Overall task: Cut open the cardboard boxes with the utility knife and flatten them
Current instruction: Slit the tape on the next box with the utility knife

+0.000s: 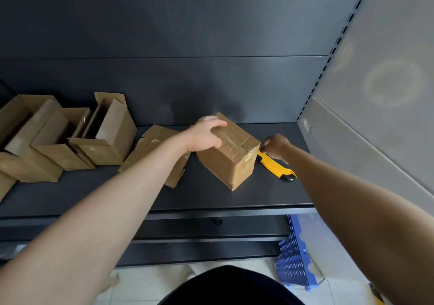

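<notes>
A taped, closed cardboard box stands on the dark shelf at centre. My left hand rests on its top left edge, fingers curled over the cardboard. A yellow utility knife with a black end lies on the shelf just right of the box. My right hand is over the knife's front end with its fingers curled down onto it; the blade tip is hidden behind the box corner and the hand.
Flattened cardboard lies left of the box under my left forearm. Several opened boxes crowd the shelf's left end. A grey side panel bounds the right. A blue perforated crate sits on the floor below.
</notes>
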